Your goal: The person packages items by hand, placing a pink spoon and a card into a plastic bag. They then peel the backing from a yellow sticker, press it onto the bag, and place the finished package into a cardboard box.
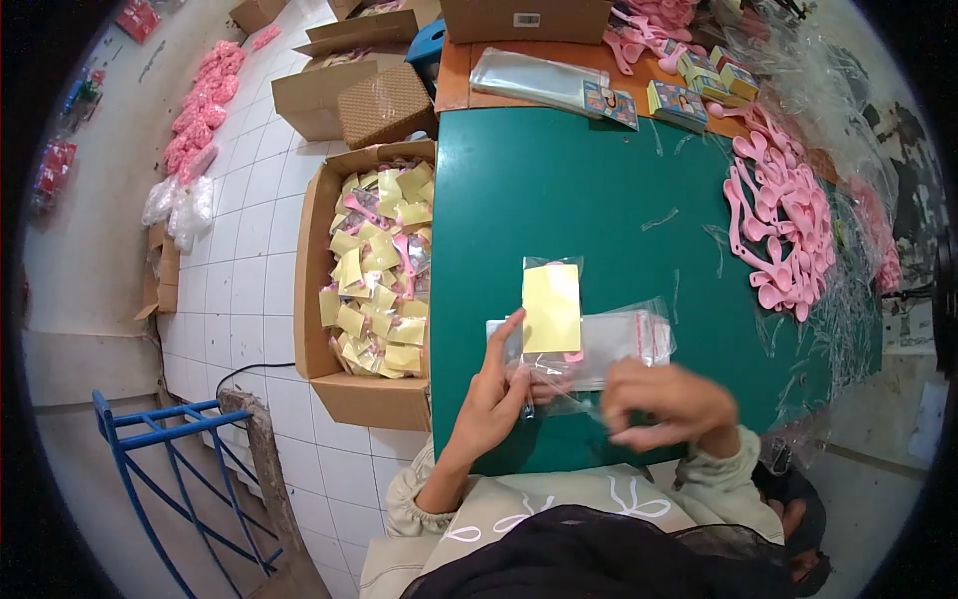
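Note:
A clear plastic packet with a yellow card inside lies near the table's front edge, and a bit of pink spoon shows below the card. My left hand grips the packet's lower left side between thumb and fingers, the index finger stretched along its edge. To the right, my right hand is closed and somewhat blurred. A thin clear plastic strip runs from its fingers toward the packet's lower end. Beneath the packet lies a stack of flat clear bags.
Left of the green table, a cardboard box holds many finished-looking card packets. Pink spoons are heaped at right. Small boxes and plastic sleeves lie at the back. A blue metal frame stands lower left.

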A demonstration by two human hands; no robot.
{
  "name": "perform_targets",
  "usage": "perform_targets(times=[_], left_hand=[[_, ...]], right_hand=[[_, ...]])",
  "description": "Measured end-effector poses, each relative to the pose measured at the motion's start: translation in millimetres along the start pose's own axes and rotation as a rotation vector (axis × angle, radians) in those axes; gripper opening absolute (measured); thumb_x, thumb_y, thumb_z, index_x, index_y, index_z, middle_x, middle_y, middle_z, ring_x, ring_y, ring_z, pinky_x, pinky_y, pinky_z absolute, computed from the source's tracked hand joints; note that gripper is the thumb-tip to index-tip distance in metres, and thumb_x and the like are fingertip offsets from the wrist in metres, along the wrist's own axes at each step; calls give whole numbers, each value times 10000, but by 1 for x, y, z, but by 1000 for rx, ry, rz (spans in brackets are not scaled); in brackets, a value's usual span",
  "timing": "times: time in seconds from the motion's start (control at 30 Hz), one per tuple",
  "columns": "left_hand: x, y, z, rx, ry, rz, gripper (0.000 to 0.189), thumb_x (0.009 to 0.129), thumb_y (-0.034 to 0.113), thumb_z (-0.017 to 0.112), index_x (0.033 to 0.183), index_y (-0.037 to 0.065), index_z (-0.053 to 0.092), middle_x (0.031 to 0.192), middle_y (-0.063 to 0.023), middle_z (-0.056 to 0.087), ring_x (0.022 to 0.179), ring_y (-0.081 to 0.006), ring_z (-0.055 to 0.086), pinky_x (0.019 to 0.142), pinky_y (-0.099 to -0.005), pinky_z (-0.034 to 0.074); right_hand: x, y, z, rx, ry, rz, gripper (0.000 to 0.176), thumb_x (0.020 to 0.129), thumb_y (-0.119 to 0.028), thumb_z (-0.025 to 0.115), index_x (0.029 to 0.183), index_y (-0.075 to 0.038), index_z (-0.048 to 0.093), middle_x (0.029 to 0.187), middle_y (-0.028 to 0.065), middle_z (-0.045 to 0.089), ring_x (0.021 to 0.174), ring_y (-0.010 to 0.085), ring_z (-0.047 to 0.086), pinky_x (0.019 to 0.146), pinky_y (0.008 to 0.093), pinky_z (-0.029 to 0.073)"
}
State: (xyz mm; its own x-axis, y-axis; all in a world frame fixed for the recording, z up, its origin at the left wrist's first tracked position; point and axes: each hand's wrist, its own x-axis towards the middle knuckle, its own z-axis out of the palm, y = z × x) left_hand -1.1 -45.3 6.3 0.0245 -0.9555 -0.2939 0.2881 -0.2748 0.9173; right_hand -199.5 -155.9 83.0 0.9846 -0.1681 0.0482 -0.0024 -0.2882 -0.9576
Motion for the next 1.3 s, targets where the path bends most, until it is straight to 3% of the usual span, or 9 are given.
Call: perform_targets(times=[0.13,0.17,0.27,0.37,0.4,0.5,0.6,0.87,1.3], left_hand=[[-5,8,-8,-42,-236,-147,399,969,63,305,1368,70,282,1057,-145,619,981,-200,610,801,-271,493],[-5,7,-8,-77,-279,-164,385,974,70,292,1359,63,294,1099,-150,605,1041,-223,597,832,-282,492],[-8,5,-7,-168,-318,-196,354,984,85,269,1332,51,331,1175,-162,562,1083,-234,571,857,-295,486],[-12,6,-12,-182,-347,-201,335,986,93,271,1304,32,357,1222,-157,526,1084,-237,569,872,-304,481],[-12,8,-10,-194,-328,-188,319,986,96,274,1282,29,373,1225,-157,523,1079,-237,572,867,-304,484],[-17,9,-8,-226,-296,-200,274,987,101,283,1212,23,416,1227,-157,521,1066,-234,580,853,-304,493],[-19,5,-10,-251,-313,-239,231,985,103,290,1149,29,436,1205,-160,537,1048,-228,591,833,-300,503],[-27,11,-26,-137,-274,-187,220,968,66,338,1187,40,340,1125,-162,571,958,-216,633,729,-261,530],[-27,3,7,359,8,46,90,849,-29,561,934,-17,535,945,-53,544,862,-106,574,675,-222,550]], right_hand=[[-71,19,-92,115,286,-252,182,787,-133,673,727,-27,537,704,56,551,645,193,528,572,331,403],[-100,26,-115,159,551,-39,177,831,-133,604,705,-37,525,704,61,558,624,179,513,564,335,404],[-226,125,-228,-1407,898,783,225,889,-212,520,831,3,554,760,129,585,703,269,564,628,369,443],[-199,64,-176,-1229,753,1499,258,877,-226,524,979,10,541,859,154,587,809,306,576,728,373,448],[-166,48,-145,-965,965,1135,263,852,-194,534,1018,9,527,911,160,576,855,313,567,765,372,439],[-47,4,-40,-1021,617,406,390,715,-68,650,1079,-32,515,1047,204,507,997,376,512,862,399,439],[-1,7,33,-505,462,292,386,698,-71,720,1037,-28,542,1071,164,475,950,308,540,801,382,472],[1,37,47,-310,588,180,197,740,-36,699,904,-18,590,1012,112,475,792,219,553,702,323,473],[-9,37,60,477,762,462,64,863,-8,574,890,41,545,880,90,590,766,120,612,659,244,536]])
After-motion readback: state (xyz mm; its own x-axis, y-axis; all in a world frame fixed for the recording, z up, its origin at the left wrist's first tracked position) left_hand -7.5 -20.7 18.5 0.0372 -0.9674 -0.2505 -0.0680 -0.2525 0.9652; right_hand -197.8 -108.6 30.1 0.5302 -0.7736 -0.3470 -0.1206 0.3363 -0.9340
